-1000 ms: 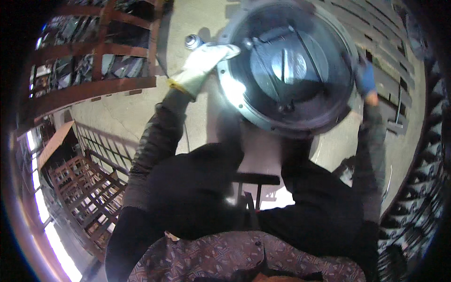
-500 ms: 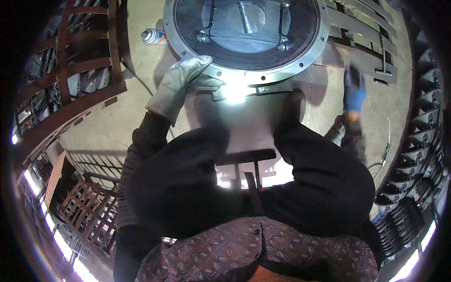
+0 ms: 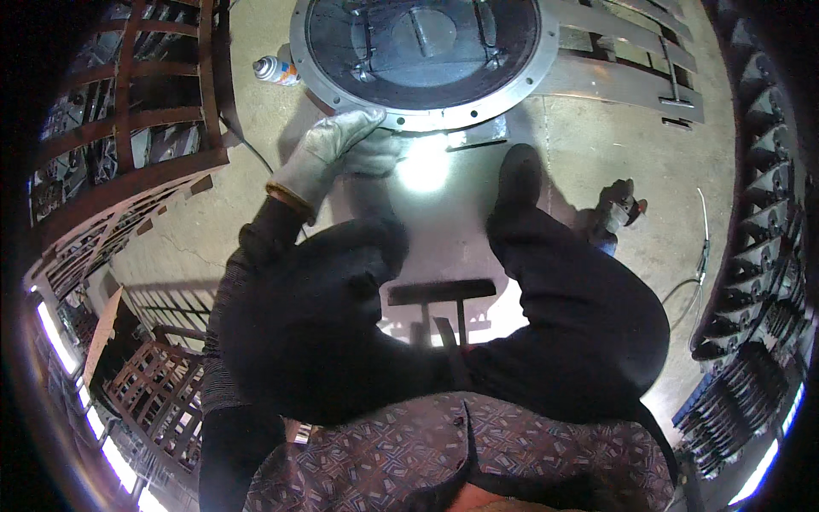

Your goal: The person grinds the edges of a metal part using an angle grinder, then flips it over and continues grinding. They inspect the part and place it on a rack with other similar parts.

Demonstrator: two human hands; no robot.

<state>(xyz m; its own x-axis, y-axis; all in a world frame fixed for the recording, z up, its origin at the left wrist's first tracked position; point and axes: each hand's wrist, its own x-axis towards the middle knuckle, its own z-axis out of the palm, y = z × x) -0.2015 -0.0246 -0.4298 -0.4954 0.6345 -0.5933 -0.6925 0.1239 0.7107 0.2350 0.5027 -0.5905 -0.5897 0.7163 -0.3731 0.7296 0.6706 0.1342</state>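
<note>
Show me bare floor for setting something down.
Right: floor between the metal slats, the tool and the cord. Left: a patch between the brown rack and the left sleeve. Crowded: the metal ring's left edge, with spray can and left hand.

Dressed in black trousers [image 3: 580, 316], maroon geometric-print top [image 3: 375, 452], dark ribbed sleeve [image 3: 220, 299] and whitish work glove [image 3: 328, 154] with orange-brown edging [image 3: 291, 201].

White glare [image 3: 424, 166] below the metal ring [image 3: 435, 120], bent edges, black corners
</note>
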